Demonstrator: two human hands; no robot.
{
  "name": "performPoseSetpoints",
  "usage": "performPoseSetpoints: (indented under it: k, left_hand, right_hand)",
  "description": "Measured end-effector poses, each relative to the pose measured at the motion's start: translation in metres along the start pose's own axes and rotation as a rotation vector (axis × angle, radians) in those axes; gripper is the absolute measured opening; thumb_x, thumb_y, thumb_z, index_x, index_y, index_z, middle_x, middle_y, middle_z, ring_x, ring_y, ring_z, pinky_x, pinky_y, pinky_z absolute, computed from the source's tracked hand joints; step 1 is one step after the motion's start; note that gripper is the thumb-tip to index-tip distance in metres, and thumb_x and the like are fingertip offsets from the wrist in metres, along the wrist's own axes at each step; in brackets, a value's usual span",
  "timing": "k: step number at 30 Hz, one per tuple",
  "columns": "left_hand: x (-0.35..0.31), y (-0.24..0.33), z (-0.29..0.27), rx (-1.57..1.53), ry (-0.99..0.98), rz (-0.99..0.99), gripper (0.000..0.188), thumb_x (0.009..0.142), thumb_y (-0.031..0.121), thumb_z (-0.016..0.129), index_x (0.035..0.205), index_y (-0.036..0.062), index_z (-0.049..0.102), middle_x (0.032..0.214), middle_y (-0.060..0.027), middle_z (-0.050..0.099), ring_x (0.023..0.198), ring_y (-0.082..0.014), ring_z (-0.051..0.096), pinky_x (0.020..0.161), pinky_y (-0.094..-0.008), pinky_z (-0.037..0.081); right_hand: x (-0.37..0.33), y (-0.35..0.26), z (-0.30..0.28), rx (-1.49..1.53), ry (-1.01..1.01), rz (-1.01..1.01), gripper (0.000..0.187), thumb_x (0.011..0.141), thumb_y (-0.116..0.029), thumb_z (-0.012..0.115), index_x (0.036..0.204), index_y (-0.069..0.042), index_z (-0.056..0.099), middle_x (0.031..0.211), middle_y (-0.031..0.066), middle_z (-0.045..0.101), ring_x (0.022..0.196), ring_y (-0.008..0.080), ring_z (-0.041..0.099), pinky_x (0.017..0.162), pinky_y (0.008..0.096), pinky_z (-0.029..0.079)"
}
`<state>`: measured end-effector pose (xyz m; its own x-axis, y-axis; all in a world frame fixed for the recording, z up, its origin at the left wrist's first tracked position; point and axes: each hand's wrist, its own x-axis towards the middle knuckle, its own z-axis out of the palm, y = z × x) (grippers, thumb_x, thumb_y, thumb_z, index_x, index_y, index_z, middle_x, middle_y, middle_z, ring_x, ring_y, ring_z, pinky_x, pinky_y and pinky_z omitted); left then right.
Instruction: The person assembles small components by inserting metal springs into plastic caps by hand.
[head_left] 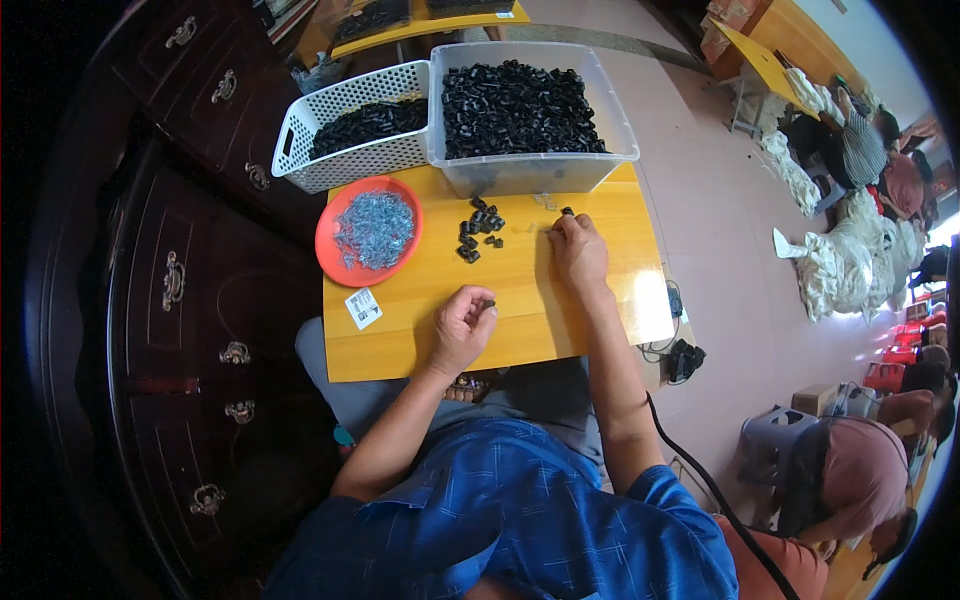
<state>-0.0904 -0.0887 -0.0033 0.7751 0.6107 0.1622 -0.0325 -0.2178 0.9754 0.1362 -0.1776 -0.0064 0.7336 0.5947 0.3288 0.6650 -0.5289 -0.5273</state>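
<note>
My left hand is closed above the near part of the yellow table, with a small black plastic part between thumb and fingers. Further right and farther off, my right hand reaches down to the tabletop, fingertips pinched together. Another black piece shows just beyond those fingertips; whether they grip it I cannot tell. Tiny springs lie to their left. Between the hands and the bins is a loose group of black plastic parts. An orange-red plate on the left holds a heap of small shiny metal springs.
At the table's far edge stand a clear plastic bin and a white perforated basket, both filled with black parts. A white label lies near the plate. Dark drawers rise at left. Other people work at right.
</note>
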Motion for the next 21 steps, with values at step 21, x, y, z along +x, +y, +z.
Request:
performPoseSetpoints:
  k: [21]
  left_hand:
    - [0.001, -0.002, -0.003, -0.083, 0.018, -0.033, 0.009, 0.095, 0.005, 0.054, 0.098, 0.0001, 0.061, 0.085, -0.0057, 0.063, 0.068, -0.0126, 0.063, 0.063, -0.0269, 0.052]
  right_hand:
    - [-0.071, -0.048, -0.043, 0.53, -0.326, 0.02, 0.012, 0.093, -0.013, 0.062, 0.1, -0.003, 0.06, 0.087, 0.0206, 0.067, 0.083, 0.0393, 0.067, 0.073, 0.0426, 0.052]
